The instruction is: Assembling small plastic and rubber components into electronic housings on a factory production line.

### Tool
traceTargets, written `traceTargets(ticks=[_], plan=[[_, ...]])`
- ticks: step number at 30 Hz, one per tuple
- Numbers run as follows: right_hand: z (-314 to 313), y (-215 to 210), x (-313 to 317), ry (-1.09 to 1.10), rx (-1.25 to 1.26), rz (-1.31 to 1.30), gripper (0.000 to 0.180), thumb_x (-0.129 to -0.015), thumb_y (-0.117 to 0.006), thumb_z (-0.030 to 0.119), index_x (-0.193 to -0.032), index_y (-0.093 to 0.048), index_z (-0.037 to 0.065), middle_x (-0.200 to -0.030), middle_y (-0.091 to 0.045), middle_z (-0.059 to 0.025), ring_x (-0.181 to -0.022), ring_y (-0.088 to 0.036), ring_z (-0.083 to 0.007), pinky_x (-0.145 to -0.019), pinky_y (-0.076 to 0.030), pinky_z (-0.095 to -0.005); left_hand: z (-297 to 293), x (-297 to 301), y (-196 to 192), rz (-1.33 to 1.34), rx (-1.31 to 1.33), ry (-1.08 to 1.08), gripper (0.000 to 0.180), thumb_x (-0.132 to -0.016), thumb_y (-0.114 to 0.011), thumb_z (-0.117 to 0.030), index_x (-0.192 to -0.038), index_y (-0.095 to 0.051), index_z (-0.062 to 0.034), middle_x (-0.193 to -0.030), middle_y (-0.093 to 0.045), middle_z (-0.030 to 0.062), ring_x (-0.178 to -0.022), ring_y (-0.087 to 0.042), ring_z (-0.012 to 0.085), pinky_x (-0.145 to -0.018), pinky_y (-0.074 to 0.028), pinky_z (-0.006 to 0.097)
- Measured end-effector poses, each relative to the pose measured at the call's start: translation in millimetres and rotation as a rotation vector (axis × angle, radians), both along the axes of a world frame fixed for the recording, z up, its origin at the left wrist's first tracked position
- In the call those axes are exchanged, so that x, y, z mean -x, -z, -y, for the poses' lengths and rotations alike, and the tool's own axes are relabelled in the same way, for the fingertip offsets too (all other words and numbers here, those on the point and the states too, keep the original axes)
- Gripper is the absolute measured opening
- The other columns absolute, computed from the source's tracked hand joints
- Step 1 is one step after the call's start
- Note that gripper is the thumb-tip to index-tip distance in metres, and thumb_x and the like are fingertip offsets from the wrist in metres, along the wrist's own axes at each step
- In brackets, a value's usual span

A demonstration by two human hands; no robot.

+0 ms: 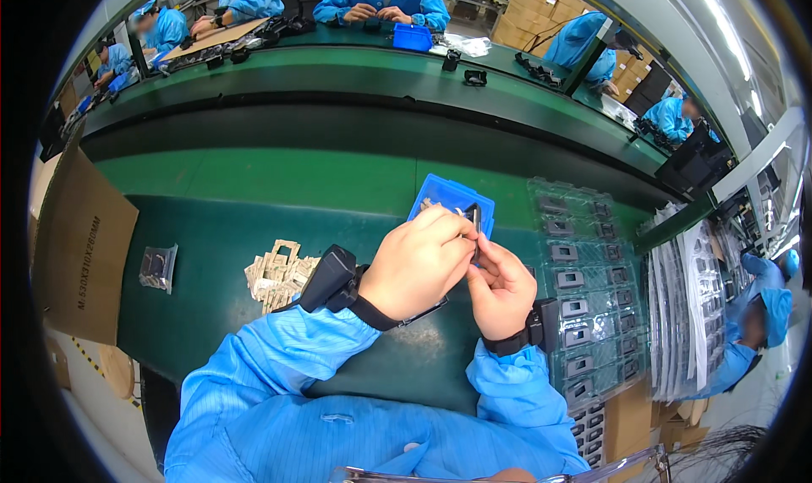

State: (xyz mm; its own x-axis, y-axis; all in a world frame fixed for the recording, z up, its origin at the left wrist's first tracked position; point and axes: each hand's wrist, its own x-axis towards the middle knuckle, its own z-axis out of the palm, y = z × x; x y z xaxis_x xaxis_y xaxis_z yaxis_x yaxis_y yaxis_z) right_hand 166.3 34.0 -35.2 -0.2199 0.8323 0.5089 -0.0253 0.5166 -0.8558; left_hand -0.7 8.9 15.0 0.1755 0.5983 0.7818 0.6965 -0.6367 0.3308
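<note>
Both hands (425, 259) (505, 288) grip a small, slim black piece (476, 218) between their fingertips.

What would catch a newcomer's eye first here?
The left hand and right hand at the centre, pinching a small dark part in front of a blue tray, probably draw the eye first. Left of them, beige cut-outs lie piled on the green table; to the right, a clear plastic tray holds rows of small pieces.
</note>
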Motion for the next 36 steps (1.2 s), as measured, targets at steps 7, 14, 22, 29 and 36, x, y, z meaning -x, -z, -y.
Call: traceTargets(ticks=[7,14,22,29,36], plan=[[2.4,-5.4,6.3,0.050,-0.141,0.074,0.043,-0.081,-0.064,-0.017,-0.121,-0.065,-0.001,-0.121,-0.064,-0.0175,-0.111,-0.066,-0.0247,-0.088,-0.060,-0.0315,-1.6,-0.6,3.6,0.081,-0.004,0.009,0.014,-0.070,-0.075,-0.004,-0.083,-0.069,-0.0047,-0.093,-0.067,0.0063,-0.087,-0.064,0.0266,-0.072,-0.054,0.037],[2.9,-13.4,3.1,-0.037,0.213,-0.194,0.019,-0.097,-0.059,-0.003,-0.116,-0.057,-0.004,-0.107,-0.066,-0.0129,-0.090,-0.070,-0.0192,-0.077,-0.059,-0.0291,-30.6,34.1,14.5,0.262,0.164,-0.260,0.006,-0.076,-0.069,-0.006,-0.081,-0.067,-0.0026,-0.098,-0.066,0.0125,-0.092,-0.063,0.0318,-0.078,-0.052,0.040],[-4.3,-18.9,-6.5,-0.033,0.449,-0.281,0.015,-0.097,-0.061,0.003,-0.111,-0.057,-0.003,-0.098,-0.067,-0.0110,-0.076,-0.069,-0.0162,-0.064,-0.057,-0.0251,-28.2,20.6,18.7,0.207,0.231,-0.029,0.025,-0.088,-0.064,0.000,-0.112,-0.072,-0.0018,-0.113,-0.071,0.0172,-0.105,-0.068,0.0299,-0.092,-0.054,0.036],[-0.4,-15.2,-4.2,-0.120,0.287,-0.243,0.016,-0.093,-0.064,-0.004,-0.108,-0.058,-0.003,-0.099,-0.065,-0.0117,-0.075,-0.069,-0.0169,-0.065,-0.058,-0.0256,-21.5,20.7,7.8,0.430,0.623,0.383,0.030,-0.089,-0.069,-0.001,-0.119,-0.071,-0.0046,-0.103,-0.074,0.0127,-0.096,-0.071,0.0204,-0.086,-0.056,0.030],[0.7,-13.4,-3.9,-0.111,0.179,-0.273,0.015,-0.092,-0.064,-0.006,-0.106,-0.059,-0.003,-0.097,-0.065,-0.0117,-0.076,-0.069,-0.0172,-0.065,-0.059,-0.0261,-20.9,22.0,12.6,0.192,0.241,0.337,0.024,-0.083,-0.068,-0.002,-0.107,-0.073,-0.0039,-0.092,-0.073,0.0134,-0.088,-0.071,0.0271,-0.079,-0.057,0.035]])
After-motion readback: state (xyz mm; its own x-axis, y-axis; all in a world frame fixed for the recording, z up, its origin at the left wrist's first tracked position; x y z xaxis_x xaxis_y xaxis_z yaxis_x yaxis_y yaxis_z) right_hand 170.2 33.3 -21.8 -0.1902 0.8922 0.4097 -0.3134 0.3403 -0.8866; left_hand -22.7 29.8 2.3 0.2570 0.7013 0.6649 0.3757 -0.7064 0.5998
